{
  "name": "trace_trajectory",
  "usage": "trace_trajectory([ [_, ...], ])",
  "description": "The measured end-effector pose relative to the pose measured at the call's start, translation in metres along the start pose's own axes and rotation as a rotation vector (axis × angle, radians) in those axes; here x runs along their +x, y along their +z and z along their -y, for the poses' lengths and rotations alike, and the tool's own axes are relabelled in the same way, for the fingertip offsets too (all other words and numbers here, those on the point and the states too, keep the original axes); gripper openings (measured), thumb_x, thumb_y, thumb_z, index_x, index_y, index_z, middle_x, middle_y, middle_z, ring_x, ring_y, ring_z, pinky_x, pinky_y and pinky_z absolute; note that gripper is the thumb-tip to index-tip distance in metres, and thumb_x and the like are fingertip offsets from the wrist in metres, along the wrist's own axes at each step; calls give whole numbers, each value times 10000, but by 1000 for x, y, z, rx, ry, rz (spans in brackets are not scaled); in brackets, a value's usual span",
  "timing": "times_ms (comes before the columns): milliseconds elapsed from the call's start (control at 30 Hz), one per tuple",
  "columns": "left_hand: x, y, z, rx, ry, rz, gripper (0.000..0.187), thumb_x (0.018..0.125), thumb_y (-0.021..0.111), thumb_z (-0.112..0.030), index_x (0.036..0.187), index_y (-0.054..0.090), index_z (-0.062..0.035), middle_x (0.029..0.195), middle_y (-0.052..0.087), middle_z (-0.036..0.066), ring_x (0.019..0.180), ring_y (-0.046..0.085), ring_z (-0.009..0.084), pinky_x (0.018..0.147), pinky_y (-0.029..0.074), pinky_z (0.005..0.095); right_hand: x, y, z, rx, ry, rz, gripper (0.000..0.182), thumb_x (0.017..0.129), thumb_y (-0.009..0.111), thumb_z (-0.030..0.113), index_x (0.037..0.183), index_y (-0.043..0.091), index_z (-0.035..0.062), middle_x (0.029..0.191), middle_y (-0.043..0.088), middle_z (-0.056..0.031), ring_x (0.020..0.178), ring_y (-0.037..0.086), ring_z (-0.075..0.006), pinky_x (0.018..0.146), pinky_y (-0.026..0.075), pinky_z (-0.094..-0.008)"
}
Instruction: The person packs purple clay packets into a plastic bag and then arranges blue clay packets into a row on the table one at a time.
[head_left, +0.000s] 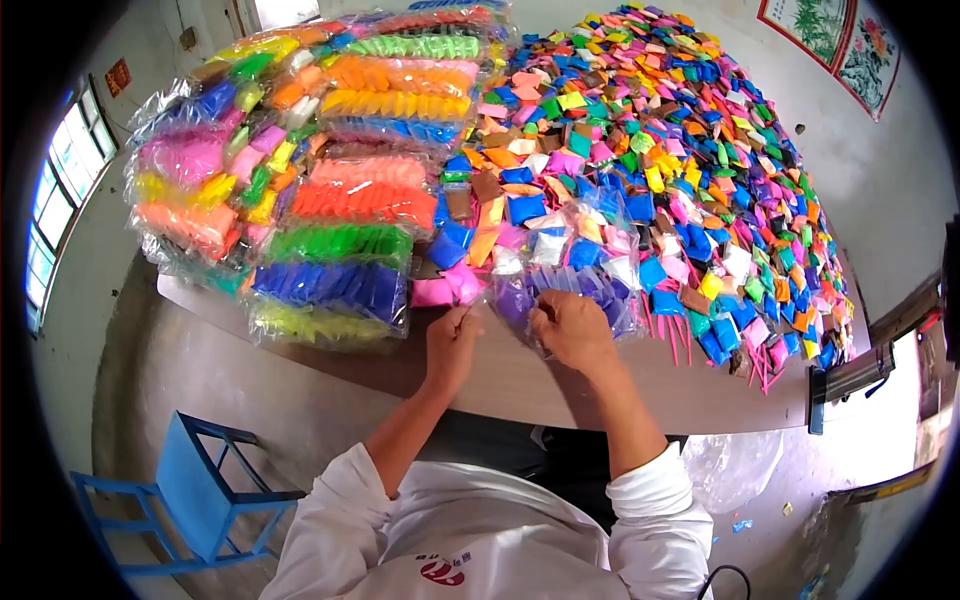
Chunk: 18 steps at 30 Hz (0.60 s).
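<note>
A clear plastic bag [619, 300] with purple packets inside lies near the table's front edge. My right hand [577, 328] is closed on the near side of this bag, its fingers curled into the film. Just left of the bag, my left hand [452, 345] is closed in a pinch. What its fingertips hold, if anything, is too small to make out. Pink packets [440, 290] lie right beyond my left fingertips. White packets [548, 248] show around the far end of the bag, partly behind clear film.
Stacked clear bags of sorted packets [340, 240] cover the table's left side. A large heap of loose mixed-colour packets [690, 170] fills the right, with pink sticks [765, 372] at its front. A blue chair [200, 485] stands at lower left, and plastic film [735, 465] lies at lower right.
</note>
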<state>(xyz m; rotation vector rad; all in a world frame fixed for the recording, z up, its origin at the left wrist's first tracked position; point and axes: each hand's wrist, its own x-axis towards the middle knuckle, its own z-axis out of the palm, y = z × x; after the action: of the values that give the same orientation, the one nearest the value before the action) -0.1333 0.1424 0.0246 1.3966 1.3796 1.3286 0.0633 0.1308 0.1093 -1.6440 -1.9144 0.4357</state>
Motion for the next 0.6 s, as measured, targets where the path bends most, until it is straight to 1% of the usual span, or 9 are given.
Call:
trace_trajectory([
  [67, 2, 1, 15, -30, 63, 10, 259, 959, 590, -200, 953, 687, 39, 713, 681, 83, 643, 559, 75, 588, 445, 296, 9, 11, -13, 19, -16, -23, 210, 871, 666, 183, 957, 665, -9, 828, 672, -254, 802, 675, -437, 720, 527, -482],
  [133, 0, 0, 8, -52, 50, 4, 254, 963, 589, -195, 955, 687, 40, 709, 684, 85, 643, 562, 75, 585, 445, 292, 18, 7, -14, 36, -32, -46, 191, 872, 657, 162, 942, 653, -16, 822, 663, -262, 798, 675, -436, 711, 524, -478],
  [200, 0, 2, 7, -73, 34, -1, 250, 967, 589, -189, 956, 686, 41, 704, 686, 87, 644, 566, 76, 582, 444, 288, 26, -3, -12, 99, 5, -41, 172, 860, 632, 153, 916, 653, -7, 851, 681, -258, 845, 673, -443, 764, 531, -510],
  [233, 1, 2, 9, -81, 25, 1, 249, 970, 592, -190, 955, 684, 41, 685, 664, 73, 649, 567, 71, 581, 443, 285, 29, -9, -8, 112, 18, -46, 159, 823, 653, 122, 901, 643, -16, 832, 674, -260, 824, 672, -440, 745, 529, -496],
  [267, 1, 2, 11, -89, 16, 4, 248, 974, 595, -191, 953, 683, 41, 665, 641, 59, 655, 569, 65, 580, 442, 283, 33, -14, -6, 114, 19, -42, 159, 823, 653, 122, 901, 643, -16, 832, 674, -260, 824, 672, -440, 745, 529, -496],
  [367, -5, 2, 7, -113, 49, 18, 256, 991, 597, -201, 921, 672, 33, 647, 577, 19, 662, 546, 48, 585, 432, 269, 44, -24, -7, 124, -3, 58, 151, 769, 684, 95, 869, 655, -15, 819, 672, -252, 802, 677, -425, 727, 536, -460],
  [500, -12, 2, 4, -106, 99, 14, 289, 1009, 593, -227, 876, 659, 21, 656, 524, -12, 659, 496, 34, 580, 409, 260, 49, -3, -9, 91, -88, 16, 127, 780, 671, 82, 866, 658, -12, 814, 674, -243, 792, 681, -415, 718, 534, -458],
  [567, -11, -1, 4, -131, 93, 40, 317, 1020, 583, -242, 839, 641, 12, 665, 519, -26, 651, 448, 32, 567, 381, 259, 48, 9, -13, 117, -167, -8, 109, 817, 669, 57, 888, 659, -24, 693, 630, -127, 607, 641, -180, 592, 510, -348],
  [600, -10, -1, 5, -132, 93, 36, 317, 1020, 583, -242, 839, 641, 12, 665, 519, -26, 651, 448, 32, 567, 381, 259, 48, 9, -12, 117, -171, -5, 109, 817, 669, 57, 888, 659, -24, 693, 630, -127, 607, 641, -180, 592, 510, -348],
])
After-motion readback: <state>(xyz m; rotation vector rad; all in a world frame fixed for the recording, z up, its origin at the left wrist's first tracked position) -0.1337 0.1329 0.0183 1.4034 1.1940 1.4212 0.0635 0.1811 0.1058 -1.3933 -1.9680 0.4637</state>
